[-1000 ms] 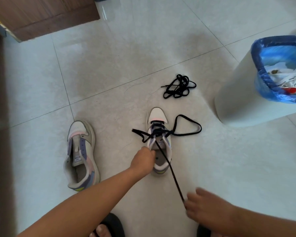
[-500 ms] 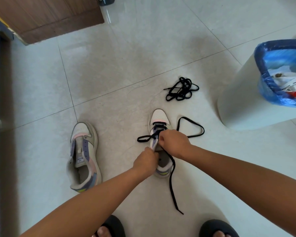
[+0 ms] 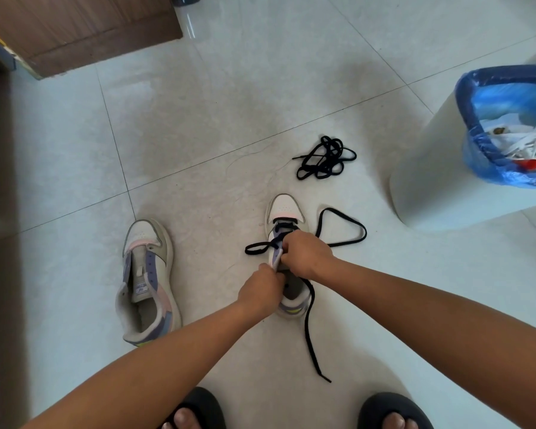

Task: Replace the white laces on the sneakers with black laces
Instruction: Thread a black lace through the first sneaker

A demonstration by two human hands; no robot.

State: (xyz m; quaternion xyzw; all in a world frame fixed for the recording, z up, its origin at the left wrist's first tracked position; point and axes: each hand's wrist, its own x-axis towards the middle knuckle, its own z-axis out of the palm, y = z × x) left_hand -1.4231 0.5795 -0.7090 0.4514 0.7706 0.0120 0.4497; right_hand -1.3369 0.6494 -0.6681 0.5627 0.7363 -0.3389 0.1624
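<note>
Lacing was partway done on the right-hand sneaker: a black lace already crossed the lowest eyelets near the toe, with one end trailing back toward the person's feet and a loop lying out to the side on the floor. The left hand gripped the shoe's side flap, fingers curled round it, probably to hold the eyelet row steady. The right hand was curled over the tongue area and seemed to pinch the lace, likely feeding it through the next hole, though the fingertips were hidden. The other sneaker sat well to the left with no lace at all. A spare black lace lay bundled beyond the toe, handy for it. White laces looked dumped in the bin.
</note>
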